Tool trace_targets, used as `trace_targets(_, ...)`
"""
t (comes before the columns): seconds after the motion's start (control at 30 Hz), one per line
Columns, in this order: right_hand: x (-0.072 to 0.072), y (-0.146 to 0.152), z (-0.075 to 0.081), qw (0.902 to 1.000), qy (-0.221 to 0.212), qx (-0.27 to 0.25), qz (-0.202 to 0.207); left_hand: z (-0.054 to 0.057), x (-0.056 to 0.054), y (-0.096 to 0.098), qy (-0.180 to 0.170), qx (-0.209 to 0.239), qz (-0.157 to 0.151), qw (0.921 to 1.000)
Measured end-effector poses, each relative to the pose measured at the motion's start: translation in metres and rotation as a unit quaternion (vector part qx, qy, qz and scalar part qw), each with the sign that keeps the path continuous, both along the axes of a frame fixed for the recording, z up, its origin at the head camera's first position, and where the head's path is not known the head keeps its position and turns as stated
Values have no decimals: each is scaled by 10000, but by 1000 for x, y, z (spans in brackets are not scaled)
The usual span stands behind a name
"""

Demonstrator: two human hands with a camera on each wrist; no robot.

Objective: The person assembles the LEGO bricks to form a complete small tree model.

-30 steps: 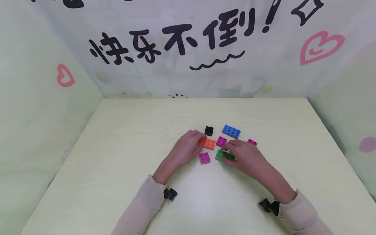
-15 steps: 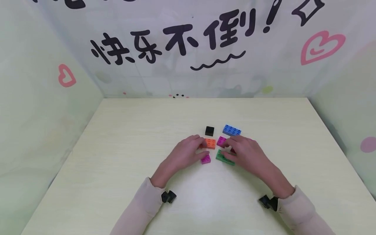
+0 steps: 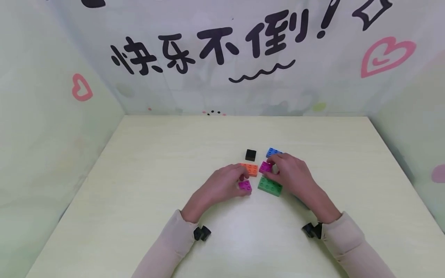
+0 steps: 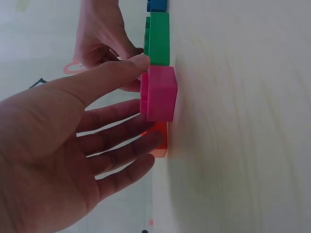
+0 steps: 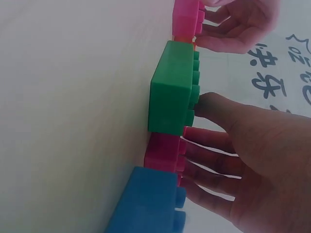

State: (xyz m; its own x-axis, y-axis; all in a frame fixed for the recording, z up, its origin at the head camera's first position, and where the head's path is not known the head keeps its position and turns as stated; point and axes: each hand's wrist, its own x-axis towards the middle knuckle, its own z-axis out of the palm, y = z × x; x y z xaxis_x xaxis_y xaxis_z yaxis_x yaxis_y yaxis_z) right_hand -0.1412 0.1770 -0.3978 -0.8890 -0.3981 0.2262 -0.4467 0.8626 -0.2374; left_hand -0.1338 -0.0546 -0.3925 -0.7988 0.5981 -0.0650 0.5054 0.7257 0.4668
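Near the middle of the table, my left hand spans a magenta brick, thumb by its near edge and index finger over its far side. The left wrist view shows these fingers long and spread beside the brick. My right hand pinches a second magenta brick between thumb and index finger in the head view. A green brick lies just below that hand and hides its thumb tip in the right wrist view. An orange brick lies partly behind my left fingers.
A black brick sits behind the orange one. A blue brick at the back is partly covered by my right hand. Another blue brick is close in the right wrist view. Printed walls enclose the table.
My right hand has moved from over the green brick up and onto the magenta brick behind it. My left hand has left the orange brick and come down around the nearer magenta brick.
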Motion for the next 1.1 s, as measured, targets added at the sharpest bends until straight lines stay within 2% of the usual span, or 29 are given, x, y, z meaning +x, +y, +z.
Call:
trace_targets(0.33, -1, 6, -2, 9987, -434, -159, -207, 3, -1, 4, 53, -175, -142, 9997)
trace_targets(0.43, 3, 7, -1, 9982, -372, -421, -186, 2, -1, 5, 1, -132, -172, 9998)
trace_targets(0.57, 14, 8, 4, 9939, -251, -1070, 50, -1, -2, 3, -178, 76, -134, 9997)
trace_targets(0.67, 24, 8, 6, 9824, -507, -1755, 394, -5, -4, 1, -293, 255, -97, 9992)
trace_targets(0.8, 40, 5, 4, 9576, -1146, -2497, 870, -12, -6, -4, -372, 547, -130, 9977)
trace_targets(0.87, 46, 3, 1, 9479, -1385, -2654, 1091, -17, -7, -8, -464, 784, -124, 9958)
trace_targets(0.93, 50, 2, -2, 9423, -1562, -2683, 1254, -23, -7, -12, -574, 1094, -60, 9923)
trace_targets(1.1, 56, 0, -10, 9325, -2049, -2638, 1374, -37, -8, -22, -904, 1875, 436, 9771)
